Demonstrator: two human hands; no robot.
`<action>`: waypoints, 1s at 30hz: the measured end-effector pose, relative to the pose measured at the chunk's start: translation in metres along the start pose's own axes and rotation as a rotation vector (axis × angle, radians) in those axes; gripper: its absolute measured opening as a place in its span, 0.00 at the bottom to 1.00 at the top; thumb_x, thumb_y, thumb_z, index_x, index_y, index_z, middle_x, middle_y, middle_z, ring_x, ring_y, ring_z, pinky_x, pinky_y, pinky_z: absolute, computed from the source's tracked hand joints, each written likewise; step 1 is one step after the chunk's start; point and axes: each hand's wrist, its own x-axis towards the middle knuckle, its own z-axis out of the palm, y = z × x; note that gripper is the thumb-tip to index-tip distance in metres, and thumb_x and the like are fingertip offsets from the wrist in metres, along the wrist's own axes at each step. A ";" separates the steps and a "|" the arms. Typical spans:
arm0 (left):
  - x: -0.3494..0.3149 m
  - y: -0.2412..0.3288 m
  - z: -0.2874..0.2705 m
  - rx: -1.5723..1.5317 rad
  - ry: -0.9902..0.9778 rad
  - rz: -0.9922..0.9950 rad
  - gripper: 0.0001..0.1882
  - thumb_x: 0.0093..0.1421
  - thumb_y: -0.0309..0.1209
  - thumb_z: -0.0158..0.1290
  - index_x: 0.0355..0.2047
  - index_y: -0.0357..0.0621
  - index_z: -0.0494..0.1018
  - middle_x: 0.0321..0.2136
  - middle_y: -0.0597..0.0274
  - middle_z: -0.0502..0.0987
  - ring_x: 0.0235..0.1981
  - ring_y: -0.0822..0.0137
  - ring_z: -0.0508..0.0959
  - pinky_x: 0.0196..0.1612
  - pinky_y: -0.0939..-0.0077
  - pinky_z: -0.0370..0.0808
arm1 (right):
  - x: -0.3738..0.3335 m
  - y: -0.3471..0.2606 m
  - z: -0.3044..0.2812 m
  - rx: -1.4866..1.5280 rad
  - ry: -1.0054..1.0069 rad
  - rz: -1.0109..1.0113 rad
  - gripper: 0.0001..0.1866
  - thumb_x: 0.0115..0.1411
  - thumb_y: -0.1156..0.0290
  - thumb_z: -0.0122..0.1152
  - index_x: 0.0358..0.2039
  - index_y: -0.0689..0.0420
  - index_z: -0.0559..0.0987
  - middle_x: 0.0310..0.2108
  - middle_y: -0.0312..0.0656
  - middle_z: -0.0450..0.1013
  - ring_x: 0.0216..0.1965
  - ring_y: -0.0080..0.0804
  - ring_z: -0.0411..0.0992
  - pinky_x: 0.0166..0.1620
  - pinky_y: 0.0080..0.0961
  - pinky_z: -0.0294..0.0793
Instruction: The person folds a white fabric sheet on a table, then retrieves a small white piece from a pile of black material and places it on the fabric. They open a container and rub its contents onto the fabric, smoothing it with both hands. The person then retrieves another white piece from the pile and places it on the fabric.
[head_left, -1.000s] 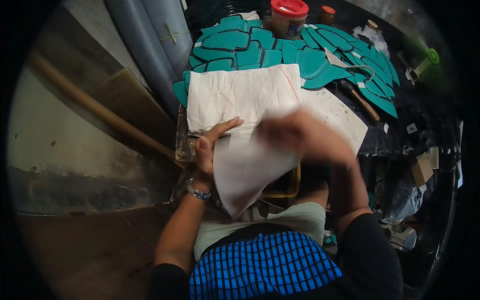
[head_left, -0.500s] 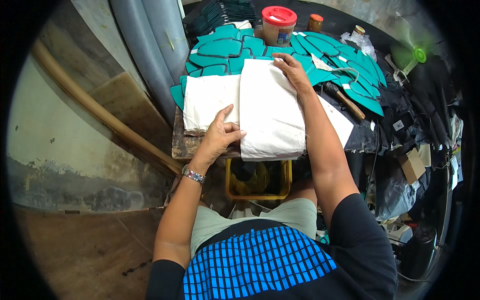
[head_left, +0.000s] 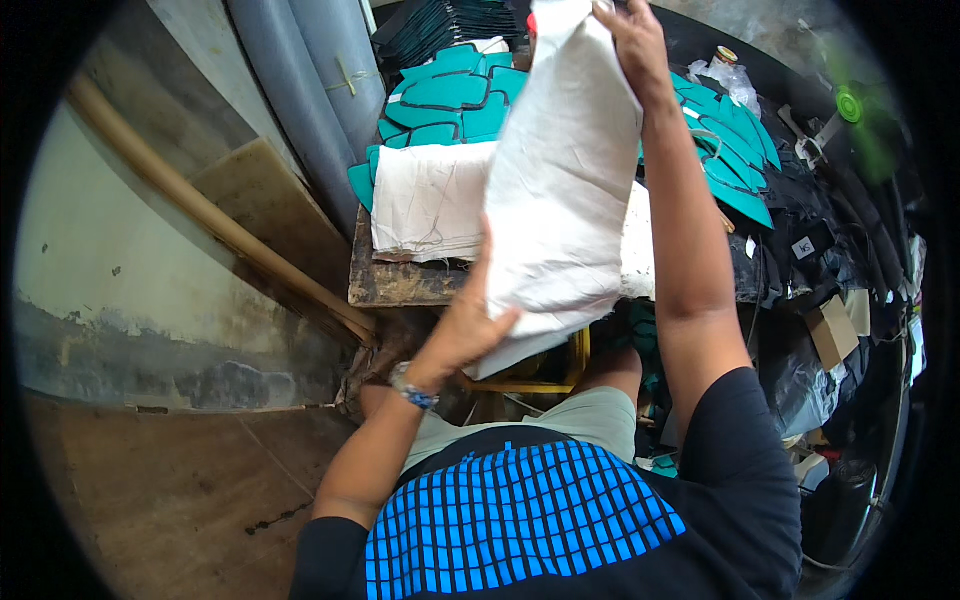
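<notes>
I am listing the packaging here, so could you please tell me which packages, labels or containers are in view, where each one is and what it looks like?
Small label: on the dark material at the right, a white tag with a dark mark.
Cardboard box: lower right, small, brown, open flap.
Jar: far end of the bench, small, light lid.
Plastic bag: beside the jar, clear, crumpled.
No screens or signs visible.

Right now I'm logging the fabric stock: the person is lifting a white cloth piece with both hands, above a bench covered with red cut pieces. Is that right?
Not quite. The cut pieces on the bench are teal, not red, as the head view shows. The rest holds: the left hand grips the white cloth piece at its lower edge and the right hand holds its top.
</notes>
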 end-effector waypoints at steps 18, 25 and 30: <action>0.015 -0.079 -0.032 0.948 0.380 0.240 0.29 0.55 0.20 0.54 0.58 0.53 0.73 0.58 0.55 0.73 0.60 0.57 0.70 0.61 0.58 0.64 | -0.144 0.034 -0.157 -0.180 0.281 0.487 0.09 0.48 0.87 0.45 0.21 0.61 0.73 0.29 0.41 0.73 0.33 0.27 0.70 0.39 0.21 0.67; 0.018 -0.097 -0.034 0.952 0.429 0.274 0.30 0.53 0.24 0.52 0.59 0.48 0.72 0.59 0.53 0.72 0.59 0.57 0.71 0.61 0.58 0.65 | -0.169 0.035 -0.135 -0.975 0.253 0.149 0.07 0.49 0.85 0.46 0.24 0.62 0.73 0.28 0.47 0.71 0.33 0.44 0.71 0.41 0.34 0.70; 0.023 -0.089 -0.034 0.910 0.481 0.302 0.29 0.52 0.24 0.50 0.57 0.44 0.73 0.56 0.50 0.74 0.56 0.53 0.73 0.60 0.59 0.66 | -0.163 0.037 -0.132 -1.157 0.184 0.027 0.05 0.50 0.84 0.49 0.24 0.61 0.73 0.29 0.48 0.71 0.35 0.49 0.69 0.41 0.42 0.68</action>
